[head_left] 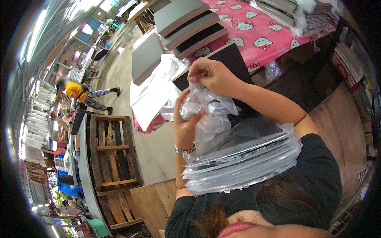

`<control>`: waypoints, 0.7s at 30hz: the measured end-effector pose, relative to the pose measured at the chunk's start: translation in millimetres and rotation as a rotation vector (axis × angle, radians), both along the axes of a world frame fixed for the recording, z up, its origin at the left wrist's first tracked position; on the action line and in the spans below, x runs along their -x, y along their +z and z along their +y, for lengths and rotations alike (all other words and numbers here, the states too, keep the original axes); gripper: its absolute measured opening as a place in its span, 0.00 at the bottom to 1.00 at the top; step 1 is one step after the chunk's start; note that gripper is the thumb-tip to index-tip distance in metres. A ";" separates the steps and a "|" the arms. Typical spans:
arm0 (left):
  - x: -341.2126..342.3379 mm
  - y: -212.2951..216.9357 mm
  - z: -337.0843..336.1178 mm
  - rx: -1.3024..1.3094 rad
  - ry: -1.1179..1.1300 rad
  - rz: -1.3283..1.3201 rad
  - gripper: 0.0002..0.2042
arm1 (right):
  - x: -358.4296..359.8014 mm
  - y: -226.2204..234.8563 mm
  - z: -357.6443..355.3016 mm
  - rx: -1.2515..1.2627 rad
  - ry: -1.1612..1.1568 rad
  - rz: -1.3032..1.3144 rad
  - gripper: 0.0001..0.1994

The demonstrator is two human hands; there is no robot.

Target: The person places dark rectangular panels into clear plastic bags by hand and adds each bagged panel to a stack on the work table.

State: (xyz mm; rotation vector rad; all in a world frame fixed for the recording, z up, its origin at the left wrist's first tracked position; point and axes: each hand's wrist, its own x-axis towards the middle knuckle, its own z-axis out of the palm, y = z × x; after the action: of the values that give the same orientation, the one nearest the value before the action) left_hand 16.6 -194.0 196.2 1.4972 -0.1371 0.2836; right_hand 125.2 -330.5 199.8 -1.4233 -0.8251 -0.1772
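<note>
A crumpled clear plastic bag (210, 107) is bunched up between my two hands. My right hand (210, 75) pinches the top of the plastic, fingers closed. My left hand (186, 125), with a metal-band watch at the wrist, curls its thumb and fingers round the plastic's left side. Close against my body is a stack of flat, dark sheets in clear plastic sleeves (242, 162), its layered edges toward me. Just beyond my hands, a black board (226, 55) lies partly hidden by my right hand and the plastic.
Stacks of grey-black boards (182, 20) stand on a table with a pink cartoon-print cloth (258, 35). White sheeting (152, 95) lies at its left. Wrapped bundles (313, 20) sit far right. A wooden pallet (113, 148) is on the left, and a person in yellow (75, 89) bends beyond it.
</note>
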 end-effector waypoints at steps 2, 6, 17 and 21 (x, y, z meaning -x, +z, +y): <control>5.2 -12.0 6.9 0.167 -0.033 0.125 0.19 | 6.7 -1.8 -0.6 -0.046 0.027 0.186 0.02; -5.9 -18.9 31.1 0.482 -0.364 -0.042 0.03 | 40.8 -22.0 -18.8 0.280 0.379 0.003 0.08; 8.8 3.9 -4.0 -0.375 -0.071 -0.355 0.25 | 49.2 40.1 -28.4 0.360 0.051 0.093 0.06; 28.1 -6.1 18.3 -0.408 -0.101 -0.048 0.12 | 58.3 45.9 -25.8 0.426 0.244 0.173 0.06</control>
State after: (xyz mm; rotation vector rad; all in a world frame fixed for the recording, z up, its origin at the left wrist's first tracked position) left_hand -11.5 -175.7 190.2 1.8818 -0.3227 0.2176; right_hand 66.9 -356.3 245.7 -1.6884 -0.9183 0.3218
